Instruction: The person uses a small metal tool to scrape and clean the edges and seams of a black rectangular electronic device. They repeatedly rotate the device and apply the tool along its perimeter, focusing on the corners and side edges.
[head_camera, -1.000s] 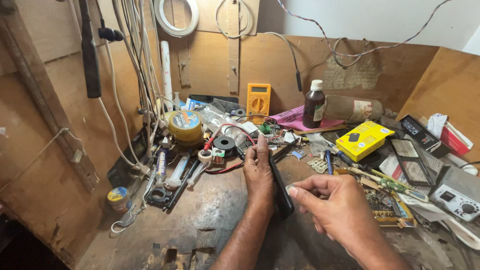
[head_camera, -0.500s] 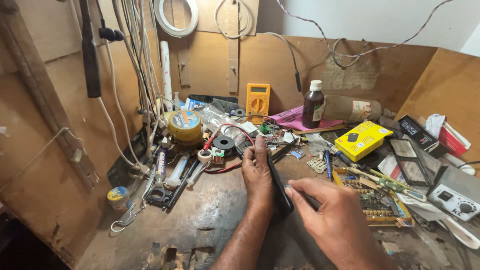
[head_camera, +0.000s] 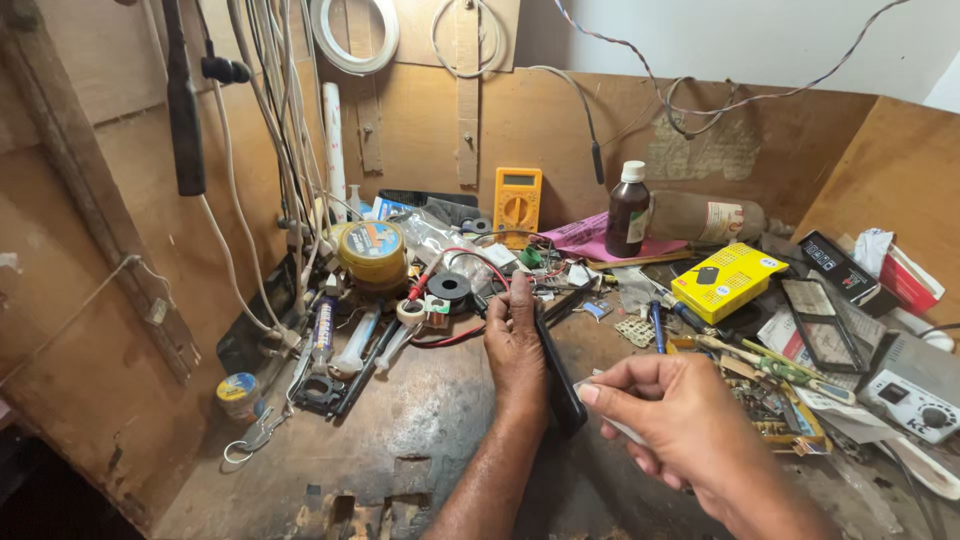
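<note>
My left hand (head_camera: 516, 352) grips a thin black phone (head_camera: 560, 385) held on its edge over the middle of the wooden bench (head_camera: 420, 430), fingers pointing away from me. Just to its right, my right hand (head_camera: 670, 425) pinches a small pale strip (head_camera: 610, 425) between thumb and fingers, close to the phone's near end. What the strip is cannot be made out.
Clutter rings the hands: a yellow multimeter (head_camera: 518, 203), a dark bottle with white cap (head_camera: 628, 212), a yellow box (head_camera: 728, 280), a solder tin (head_camera: 371, 252), black tape roll (head_camera: 448, 289), tools, circuit boards at right (head_camera: 780, 410). Wires hang at back left (head_camera: 280, 150).
My right hand dropped low beside the phone half a second ago and has now lifted again, pinching the pale strip. The left hand and phone stayed put.
</note>
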